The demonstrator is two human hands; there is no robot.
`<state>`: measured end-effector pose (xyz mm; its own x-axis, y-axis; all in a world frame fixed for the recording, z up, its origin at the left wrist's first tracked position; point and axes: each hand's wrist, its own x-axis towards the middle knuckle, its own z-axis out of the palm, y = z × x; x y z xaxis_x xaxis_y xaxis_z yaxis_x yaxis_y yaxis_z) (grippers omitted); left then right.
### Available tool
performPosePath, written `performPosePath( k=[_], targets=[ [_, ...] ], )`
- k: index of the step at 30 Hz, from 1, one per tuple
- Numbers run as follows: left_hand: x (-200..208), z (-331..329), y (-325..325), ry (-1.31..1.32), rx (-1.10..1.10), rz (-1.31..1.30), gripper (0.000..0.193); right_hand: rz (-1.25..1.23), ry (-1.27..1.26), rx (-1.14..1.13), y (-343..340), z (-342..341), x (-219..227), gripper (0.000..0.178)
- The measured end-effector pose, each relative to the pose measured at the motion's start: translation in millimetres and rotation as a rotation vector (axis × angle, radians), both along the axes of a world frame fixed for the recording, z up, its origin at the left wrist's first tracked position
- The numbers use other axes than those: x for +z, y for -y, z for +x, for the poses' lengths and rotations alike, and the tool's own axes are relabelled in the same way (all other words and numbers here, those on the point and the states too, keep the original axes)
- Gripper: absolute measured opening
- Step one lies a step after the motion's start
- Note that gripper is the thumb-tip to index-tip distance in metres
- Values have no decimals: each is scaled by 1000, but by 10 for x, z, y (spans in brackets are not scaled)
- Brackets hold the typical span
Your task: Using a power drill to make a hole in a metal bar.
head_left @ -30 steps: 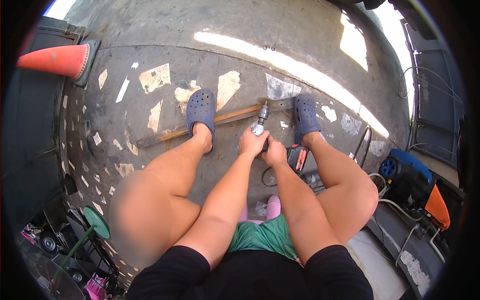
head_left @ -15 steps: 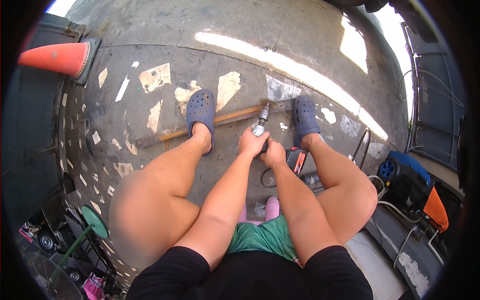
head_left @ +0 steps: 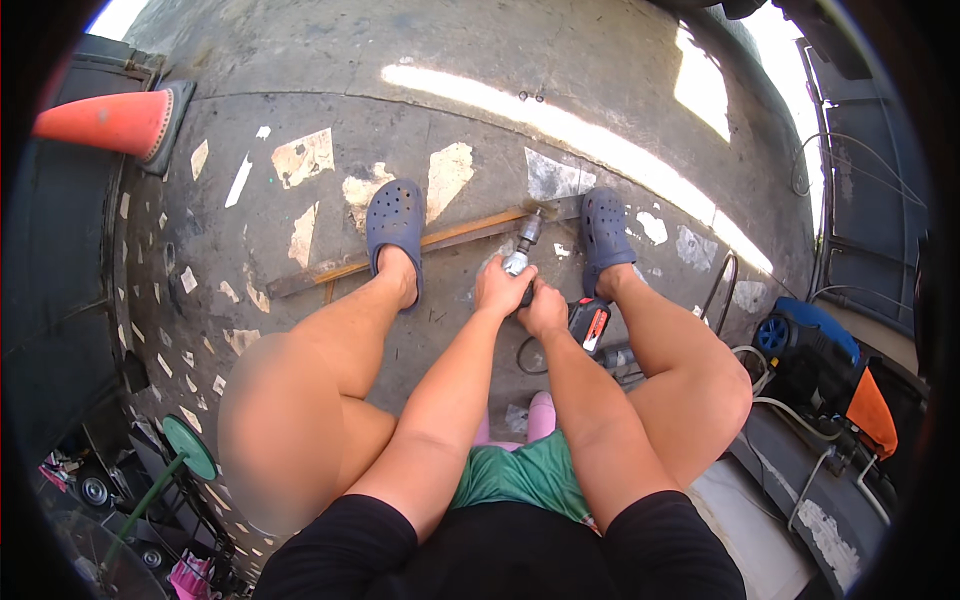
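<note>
Both my hands are wrapped round a cordless drill (head_left: 515,263) with a silver-grey head and a red-and-black battery (head_left: 594,325). My left hand (head_left: 499,286) grips the front of its body, and my right hand (head_left: 545,309) closes on the handle behind. In the drill's chuck sits a round wire wheel brush (head_left: 541,209), which touches or hovers close over a long metal bar (head_left: 470,230); I cannot tell which. Orange-brown rust colours much of the bar's length, while its right end looks grey. The bar lies on the floor, passing by my two blue clogs.
An orange traffic cone (head_left: 110,122) lies on its side at the far left. To the right stands a blue-and-black wheeled machine (head_left: 800,340) with a hose. Another tool (head_left: 618,358) rests by the battery. A green pole with a round base (head_left: 190,447) leans at lower left.
The view has shifted slightly. The brush appears a little further along the bar toward its right end; my grip on the drill is the same.
</note>
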<state>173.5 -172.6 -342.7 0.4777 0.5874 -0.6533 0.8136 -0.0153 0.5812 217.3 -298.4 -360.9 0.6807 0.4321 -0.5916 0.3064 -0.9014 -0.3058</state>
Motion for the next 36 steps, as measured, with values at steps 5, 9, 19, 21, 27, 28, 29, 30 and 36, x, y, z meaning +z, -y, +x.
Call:
performPosePath(
  k=[5, 9, 19, 21, 27, 28, 29, 30, 36],
  targets=[
    [-21, -135, 16, 15, 100, -55, 73, -32, -14, 112, -52, -36, 28, 55],
    [5, -246, 15, -4, 182, -4, 70, -58, -55, 197, -93, -53, 68, 51],
    [34, -184, 23, -12, 156, -1, 69, -50, -72, 159, -86, -51, 1, 51],
    [71, -227, 37, -55, 167, 11, 69, -48, -58, 161, -79, -69, -11, 51],
    [103, -142, 53, -139, 62, -5, 70, 39, -38, 83, -11, -130, 16, 50],
    [96, -131, 66, -131, 30, 1, 69, 48, -23, 94, -1, -131, 17, 50],
    [88, -137, 85, -112, 61, 16, 69, 22, -17, 108, 8, -128, 16, 50],
    [84, -158, 115, -84, 98, 36, 69, -5, -8, 125, 13, -125, 8, 50],
    [74, -238, 127, -96, 179, 16, 68, -45, -40, 137, -1, -96, -29, 46]
  ],
)
